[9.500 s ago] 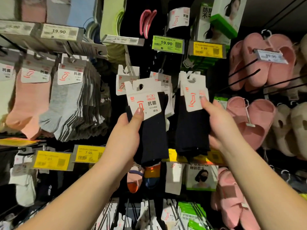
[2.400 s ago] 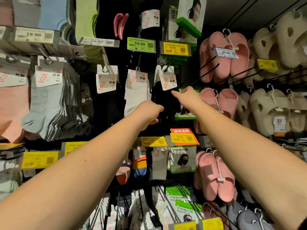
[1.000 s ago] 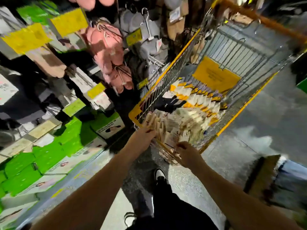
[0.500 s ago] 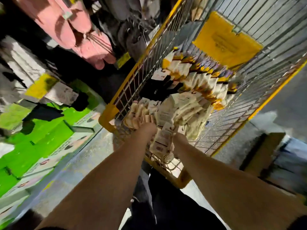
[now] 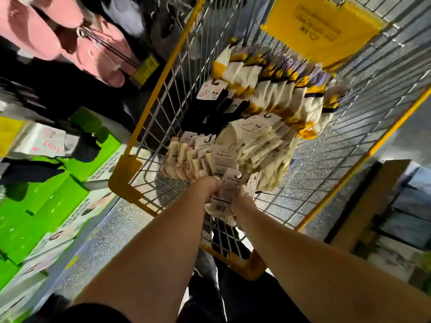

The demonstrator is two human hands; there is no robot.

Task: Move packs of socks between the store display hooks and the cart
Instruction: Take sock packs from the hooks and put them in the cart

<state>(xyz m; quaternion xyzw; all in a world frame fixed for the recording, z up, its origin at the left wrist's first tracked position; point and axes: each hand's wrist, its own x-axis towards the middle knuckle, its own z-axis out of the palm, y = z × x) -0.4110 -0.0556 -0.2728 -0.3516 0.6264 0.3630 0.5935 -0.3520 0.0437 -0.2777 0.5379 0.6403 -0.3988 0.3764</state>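
Head view: you are bent over the yellow wire cart (image 5: 126,173), and both your hands are down in its near end. Your left hand (image 5: 211,186) is clenched into the fan of cream sock packs (image 5: 235,157), its fingers buried among the card headers. Your right hand (image 5: 242,197) grips the same bundle from the other side, with one header card sticking up between the two hands. The bundle rests on the cart's wire floor, just beside a black sock pack (image 5: 210,108) and, farther in, a row of white-and-yellow sock packs (image 5: 279,92). A yellow placard (image 5: 321,26) hangs on the far wall of the cart.

Half a second ago your hands were only just reaching the cream packs and the view took in more of the cart's side; now you are closer in and both hands are closed on the stack. A second ago you were standing higher with the whole cart in sight, and a couple of seconds before that both hands were up at the display hooks among the hanging socks. So the trip from hooks to cart is over, and you appear to be gathering cream packs to lift out. The pink slippers (image 5: 58,36) and green boxes (image 5: 46,206) of the shelving sit at your left, blurred by the head motion.
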